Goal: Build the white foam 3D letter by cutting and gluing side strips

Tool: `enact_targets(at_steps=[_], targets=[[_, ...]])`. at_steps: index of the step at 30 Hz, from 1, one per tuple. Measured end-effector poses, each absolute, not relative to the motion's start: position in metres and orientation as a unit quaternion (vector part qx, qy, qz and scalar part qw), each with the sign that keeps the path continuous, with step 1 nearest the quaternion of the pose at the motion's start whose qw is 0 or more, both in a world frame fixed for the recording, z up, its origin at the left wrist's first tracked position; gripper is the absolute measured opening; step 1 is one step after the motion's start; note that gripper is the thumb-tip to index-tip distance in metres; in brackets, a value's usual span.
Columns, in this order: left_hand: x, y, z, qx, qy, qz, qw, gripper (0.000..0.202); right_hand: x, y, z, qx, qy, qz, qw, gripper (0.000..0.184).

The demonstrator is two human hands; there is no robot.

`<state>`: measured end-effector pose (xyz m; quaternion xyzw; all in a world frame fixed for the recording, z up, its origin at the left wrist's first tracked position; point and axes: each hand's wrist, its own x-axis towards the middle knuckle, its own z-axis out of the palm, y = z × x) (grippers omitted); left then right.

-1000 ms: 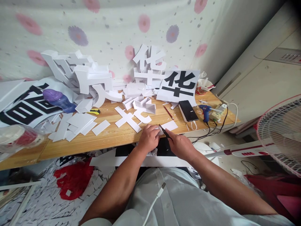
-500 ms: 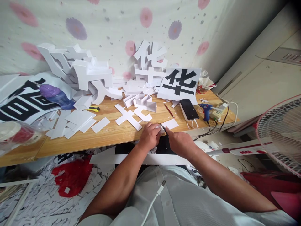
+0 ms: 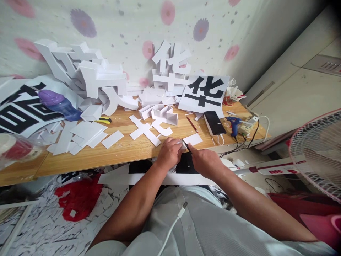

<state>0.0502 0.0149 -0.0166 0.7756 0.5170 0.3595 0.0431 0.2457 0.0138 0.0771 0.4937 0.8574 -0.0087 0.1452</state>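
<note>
My left hand (image 3: 169,153) is closed on a small white foam-board piece (image 3: 183,143) at the front edge of the wooden table (image 3: 128,151). My right hand (image 3: 204,160) grips a dark utility knife (image 3: 186,145) whose tip rests against that piece. A white rectangle (image 3: 194,139) lies just behind the knife. Flat white cut-out strokes (image 3: 145,131) sit a little further back.
Piled white foam letters (image 3: 87,78) and a printed sheet with a black character (image 3: 204,93) line the back. A black phone (image 3: 213,123), blue glue gun (image 3: 232,124), yellow cutter (image 3: 104,120), purple bottle (image 3: 60,105) and white fan (image 3: 317,149) surround the spot. Scraps litter the floor.
The view has tilted slightly downward. Both hands have stayed at the table's front edge with the knife still against the small piece.
</note>
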Motion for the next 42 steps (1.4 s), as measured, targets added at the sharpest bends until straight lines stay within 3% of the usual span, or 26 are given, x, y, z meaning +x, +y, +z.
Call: enact_targets(at_steps=[7,22,30,42], targets=[[0.050,0.014,-0.017,0.777,0.524,0.344,0.054,0.013,0.249,0.012,0.071,0.492,0.862,0.000,0.126,0.060],[0.051,0.015,-0.021,0.776,0.519,0.355,0.051,0.012,0.250,0.006,0.076,0.490,0.856,0.001,0.167,0.060],[0.051,0.015,-0.019,0.779,0.521,0.345,0.048,0.012,0.254,0.005,0.076,0.493,0.853,-0.002,0.169,0.069],[0.052,0.015,-0.016,0.776,0.517,0.359,0.042,0.012,0.258,-0.001,0.076,0.494,0.852,-0.010,0.171,0.064]])
